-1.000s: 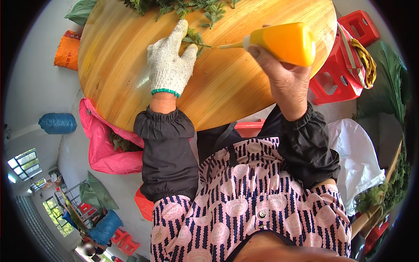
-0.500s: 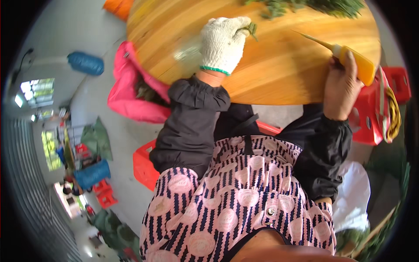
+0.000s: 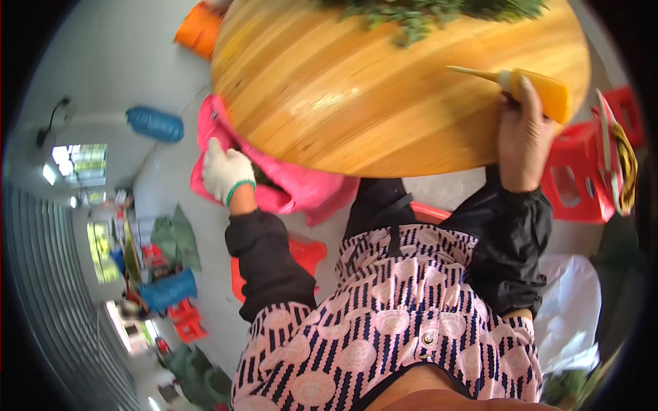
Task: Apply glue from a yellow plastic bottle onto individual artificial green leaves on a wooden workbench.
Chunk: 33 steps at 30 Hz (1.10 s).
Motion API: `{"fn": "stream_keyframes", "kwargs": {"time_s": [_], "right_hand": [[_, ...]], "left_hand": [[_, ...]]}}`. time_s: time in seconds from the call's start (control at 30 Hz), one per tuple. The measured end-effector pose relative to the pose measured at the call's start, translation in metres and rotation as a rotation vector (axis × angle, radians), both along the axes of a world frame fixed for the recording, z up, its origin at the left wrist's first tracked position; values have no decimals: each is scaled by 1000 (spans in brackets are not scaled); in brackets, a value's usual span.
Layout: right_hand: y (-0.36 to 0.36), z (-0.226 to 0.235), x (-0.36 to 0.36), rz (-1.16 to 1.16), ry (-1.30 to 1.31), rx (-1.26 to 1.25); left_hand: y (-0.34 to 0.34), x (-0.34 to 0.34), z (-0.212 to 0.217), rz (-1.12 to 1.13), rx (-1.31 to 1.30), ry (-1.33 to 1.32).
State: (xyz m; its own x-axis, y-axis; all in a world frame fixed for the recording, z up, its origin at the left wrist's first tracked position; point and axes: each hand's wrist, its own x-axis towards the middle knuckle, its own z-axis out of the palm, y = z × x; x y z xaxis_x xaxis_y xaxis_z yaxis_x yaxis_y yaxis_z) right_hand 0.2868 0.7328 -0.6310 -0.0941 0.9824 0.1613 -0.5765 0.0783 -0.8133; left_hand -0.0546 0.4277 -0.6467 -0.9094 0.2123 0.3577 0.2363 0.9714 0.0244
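Observation:
My left hand, in a white knit glove with green trim, is at the mouth of a pink cloth bag below the table's left edge. Its fingers appear closed on the bag's outer side; the fingertips are partly hidden. Dark material shows inside the bag. Bare, my right hand grips a yellow squeeze bottle with a long thin nozzle. The bottle lies tilted over the right side of the round wooden table, nozzle toward the left. Green leafy sprigs lie on the table's far side.
Red plastic stools stand at the right, one with cloths over it. Another red stool is below my left arm. A white plastic bag hangs at lower right. An orange bag and a blue sack sit on the floor at left.
My left hand has moved from over the table, where it pinched a small green piece, down left to the pink bag. The bottle has tipped flatter in my right hand. The view has shifted.

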Motion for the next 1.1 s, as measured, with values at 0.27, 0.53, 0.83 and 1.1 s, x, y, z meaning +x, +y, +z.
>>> {"fn": "stream_keyframes", "kwargs": {"time_s": [0.27,0.53,0.83,1.1], "right_hand": [[23,0,12,41,145,-116],[29,-2,15,54,153,-137],[31,-2,11,63,145,-104],[29,-7,8,63,138,-117]], "left_hand": [[229,108,24,-970,813,-613],[280,152,7,-903,295,-125],[237,143,39,-1103,728,-371],[221,122,27,-1061,638,-841]]}}
